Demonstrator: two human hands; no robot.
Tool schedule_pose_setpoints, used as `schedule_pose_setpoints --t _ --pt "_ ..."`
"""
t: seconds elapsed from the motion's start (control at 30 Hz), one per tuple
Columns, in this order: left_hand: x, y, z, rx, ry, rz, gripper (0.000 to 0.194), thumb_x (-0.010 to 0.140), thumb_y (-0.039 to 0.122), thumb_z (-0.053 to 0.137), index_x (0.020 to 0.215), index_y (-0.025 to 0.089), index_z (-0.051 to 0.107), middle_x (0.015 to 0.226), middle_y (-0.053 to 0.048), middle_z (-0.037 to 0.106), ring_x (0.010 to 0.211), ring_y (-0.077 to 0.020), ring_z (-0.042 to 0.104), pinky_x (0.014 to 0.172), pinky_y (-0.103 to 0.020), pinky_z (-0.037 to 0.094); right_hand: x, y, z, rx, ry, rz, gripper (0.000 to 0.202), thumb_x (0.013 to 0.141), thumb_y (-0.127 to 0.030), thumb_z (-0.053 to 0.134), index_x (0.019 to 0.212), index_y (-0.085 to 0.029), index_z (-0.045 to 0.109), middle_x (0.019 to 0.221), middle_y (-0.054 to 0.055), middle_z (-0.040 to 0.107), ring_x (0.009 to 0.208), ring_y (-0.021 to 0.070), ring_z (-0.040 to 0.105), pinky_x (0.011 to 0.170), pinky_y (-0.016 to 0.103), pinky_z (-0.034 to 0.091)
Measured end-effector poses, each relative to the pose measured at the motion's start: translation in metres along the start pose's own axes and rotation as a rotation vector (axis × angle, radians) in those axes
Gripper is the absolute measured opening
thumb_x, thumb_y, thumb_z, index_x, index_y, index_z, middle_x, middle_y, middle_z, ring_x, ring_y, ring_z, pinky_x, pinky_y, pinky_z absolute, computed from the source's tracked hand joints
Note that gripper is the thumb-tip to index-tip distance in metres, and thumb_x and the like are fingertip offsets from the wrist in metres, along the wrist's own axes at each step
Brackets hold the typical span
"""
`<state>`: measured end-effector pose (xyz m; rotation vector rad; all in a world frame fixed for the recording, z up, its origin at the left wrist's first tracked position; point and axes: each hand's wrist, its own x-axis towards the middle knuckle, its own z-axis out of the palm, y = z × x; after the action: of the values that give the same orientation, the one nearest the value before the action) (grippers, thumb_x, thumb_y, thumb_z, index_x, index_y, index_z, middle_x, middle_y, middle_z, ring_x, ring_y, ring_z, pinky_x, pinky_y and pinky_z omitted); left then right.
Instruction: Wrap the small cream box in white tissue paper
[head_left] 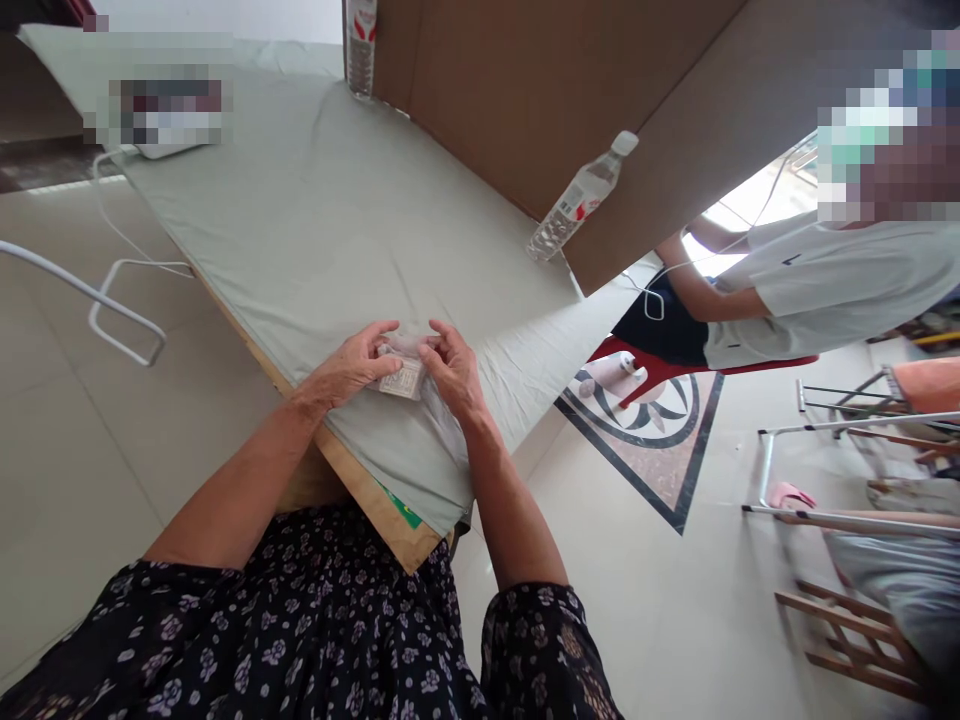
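Note:
Near the front corner of the cloth-covered table, both hands hold a small clear plastic packet [403,375] with a pale printed label. My left hand [358,362] is closed on its left side, thumb on the label and index finger curved over the far edge. My right hand [454,368] pinches the right side, its thumb and fingers at the thin, crinkled plastic. More loose clear film trails below the right hand along the wrist. What lies inside the packet is too small to make out.
A pale green cloth [300,220] covers the table. A large brown cardboard panel [525,110] stands across it, with a water bottle [577,200] and another bottle [361,50] beside it. A person in a white shirt [847,290] sits beyond. A white cable hangs at left.

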<state>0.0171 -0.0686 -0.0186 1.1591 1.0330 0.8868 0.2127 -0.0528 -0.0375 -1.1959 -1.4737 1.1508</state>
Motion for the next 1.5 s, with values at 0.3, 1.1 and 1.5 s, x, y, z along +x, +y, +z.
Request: schedule_pose_setpoints --t 0.3,1.1,1.5 --pt "0.0 0.01 0.001 0.107 0.016 -0.021 0.09 0.074 0.036 0.072 0.156 0.012 0.044 0.128 -0.014 0.068 0.102 -0.0237 0.068 0.082 -0.034 0.054 0.017 0.002 0.023 0.109 0.066 -0.052 0.041 0.08 -0.038 0.072 0.118 -0.024 0.067 0.083 -0.003 0.069 0.079 0.014 0.066 0.074 0.029 0.052" --pt "0.001 -0.012 0.008 0.263 0.186 0.238 0.061 0.1 0.044 0.052 0.152 0.013 0.048 0.087 -0.002 0.062 0.074 -0.0154 0.053 0.071 -0.029 0.048 -0.012 -0.01 0.027 -0.573 0.29 -0.529 0.021 0.102 -0.026 0.059 0.119 -0.024 0.071 0.097 0.003 0.084 0.097 0.019 0.078 0.097 0.038 0.051" --pt "-0.001 -0.021 0.019 0.463 0.296 0.347 0.055 0.105 0.043 0.039 0.15 0.012 0.051 0.102 -0.009 0.074 0.092 -0.0202 0.068 0.09 -0.035 0.055 -0.052 -0.01 0.011 -1.022 0.099 -0.708 0.028 0.104 -0.039 0.058 0.123 -0.027 0.073 0.137 0.007 0.073 0.139 0.0263 0.057 0.112 0.043 0.036"
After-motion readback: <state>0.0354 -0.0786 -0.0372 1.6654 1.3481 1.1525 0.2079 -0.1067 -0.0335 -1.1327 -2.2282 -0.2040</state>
